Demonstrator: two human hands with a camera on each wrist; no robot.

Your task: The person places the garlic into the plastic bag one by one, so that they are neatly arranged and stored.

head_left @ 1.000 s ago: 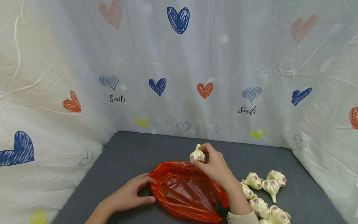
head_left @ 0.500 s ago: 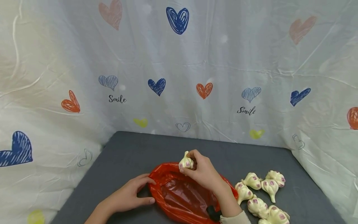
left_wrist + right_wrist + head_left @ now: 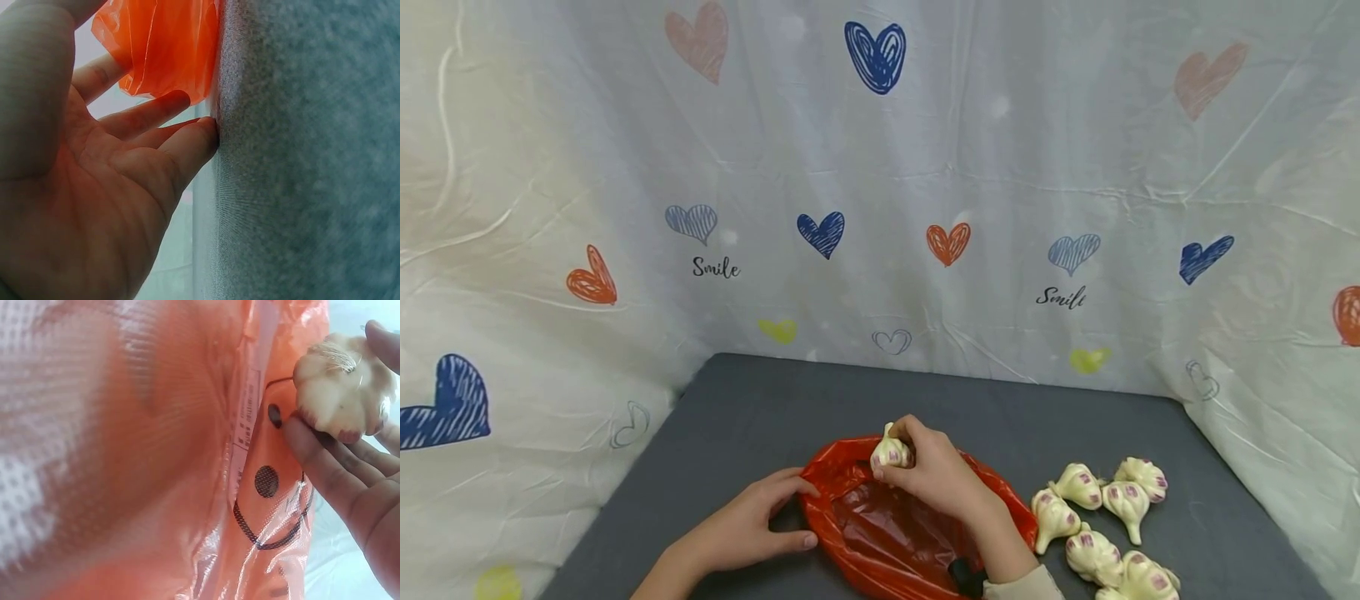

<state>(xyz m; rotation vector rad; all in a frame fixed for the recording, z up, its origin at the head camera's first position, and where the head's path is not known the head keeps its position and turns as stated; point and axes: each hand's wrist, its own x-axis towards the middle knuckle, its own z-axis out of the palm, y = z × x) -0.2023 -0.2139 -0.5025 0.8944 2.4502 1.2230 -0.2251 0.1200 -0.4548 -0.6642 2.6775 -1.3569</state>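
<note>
In the head view a red plastic bag (image 3: 910,533) lies with its mouth spread wide. My right hand (image 3: 936,475) pinches a garlic bulb (image 3: 890,451) between thumb and fingers, stem up, over the far part of that mouth. Seen from the right wrist, the same garlic bulb (image 3: 340,387) sits beside the bag's printed smiley face (image 3: 269,481). My left hand (image 3: 760,517) is at the bag's left rim, fingers fairly straight and touching it, the thumb apart. From the left wrist, the loose fingers (image 3: 150,119) reach to the orange-looking plastic (image 3: 169,50).
Several more garlic bulbs (image 3: 1126,504) lie clustered on the dark grey table (image 3: 820,392), right of the bag. A black wrist device (image 3: 966,575) shows at the right wrist. A white curtain (image 3: 1000,167) with printed hearts surrounds the table's back and sides.
My right hand has carried the garlic bulb left and nearer, from beyond the bag's far rim to over its mouth. The rim by the right arm has spread rightward. My left hand has stayed put.
</note>
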